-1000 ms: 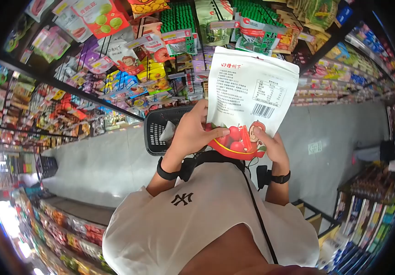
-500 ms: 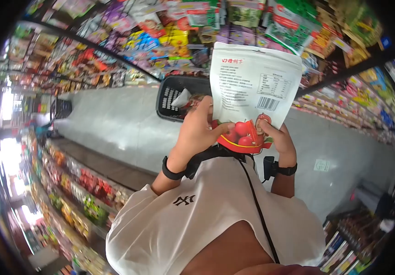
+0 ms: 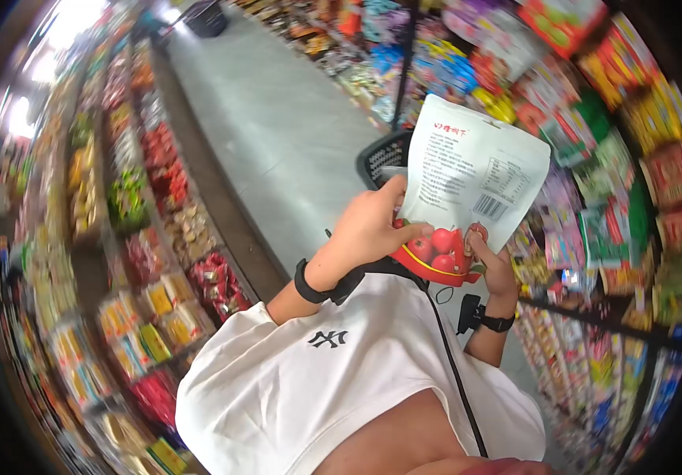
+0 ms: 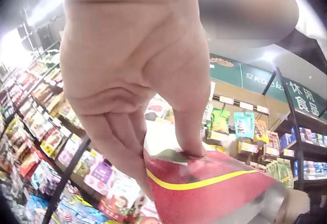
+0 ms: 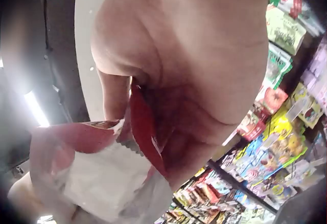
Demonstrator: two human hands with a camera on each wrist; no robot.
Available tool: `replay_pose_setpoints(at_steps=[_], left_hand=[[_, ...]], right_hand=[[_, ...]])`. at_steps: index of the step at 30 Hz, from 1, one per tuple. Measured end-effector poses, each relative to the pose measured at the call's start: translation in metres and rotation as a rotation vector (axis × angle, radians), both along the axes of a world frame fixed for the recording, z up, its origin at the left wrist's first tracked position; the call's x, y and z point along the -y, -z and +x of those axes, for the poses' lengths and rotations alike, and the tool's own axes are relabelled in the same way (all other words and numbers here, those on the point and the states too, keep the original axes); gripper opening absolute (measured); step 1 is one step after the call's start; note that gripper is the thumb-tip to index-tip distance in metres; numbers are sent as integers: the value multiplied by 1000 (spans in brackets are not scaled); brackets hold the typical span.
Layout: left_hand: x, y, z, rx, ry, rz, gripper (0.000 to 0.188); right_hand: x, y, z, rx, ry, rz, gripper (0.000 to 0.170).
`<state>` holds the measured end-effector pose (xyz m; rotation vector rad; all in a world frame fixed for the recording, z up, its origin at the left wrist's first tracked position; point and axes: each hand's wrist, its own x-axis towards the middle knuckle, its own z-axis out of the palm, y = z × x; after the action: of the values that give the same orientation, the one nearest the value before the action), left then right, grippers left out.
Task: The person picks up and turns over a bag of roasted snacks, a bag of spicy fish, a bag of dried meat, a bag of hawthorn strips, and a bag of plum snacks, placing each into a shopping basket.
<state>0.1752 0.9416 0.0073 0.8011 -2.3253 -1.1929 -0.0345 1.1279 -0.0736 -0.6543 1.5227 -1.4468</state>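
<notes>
1. Your left hand (image 3: 369, 229) grips the lower left edge of the white-and-red pouch (image 3: 476, 170), thumb pressed on its printed face.
2. Your right hand (image 3: 497, 267) pinches the pouch's lower right corner, thumb also in front.
3. The pouch remains between both hands, gripped as a second ago.
4. Hanging snack packets (image 3: 606, 229), then mostly beyond the pouch's top, now fill its right; the basket (image 3: 366, 162) shows at its left.

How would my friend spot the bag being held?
Find the white shirt, then look just above it in the head view. Between the left grip and right grip is a big white bag. Unlike the packets on display, it's held, and shows a barcode and red fruit.
</notes>
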Motion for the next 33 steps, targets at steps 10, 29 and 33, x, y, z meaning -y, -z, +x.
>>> replay_pose_setpoints(at_steps=[10, 29, 33], left_hand=[[89, 2, 133, 59, -333, 110, 56], [294, -14, 109, 12, -402, 235, 50], [362, -22, 84, 45, -326, 203, 51]], right_hand=[[166, -19, 85, -7, -444, -5, 34], [419, -35, 50, -188, -492, -191, 25], [469, -39, 29, -217, -416, -239, 25]])
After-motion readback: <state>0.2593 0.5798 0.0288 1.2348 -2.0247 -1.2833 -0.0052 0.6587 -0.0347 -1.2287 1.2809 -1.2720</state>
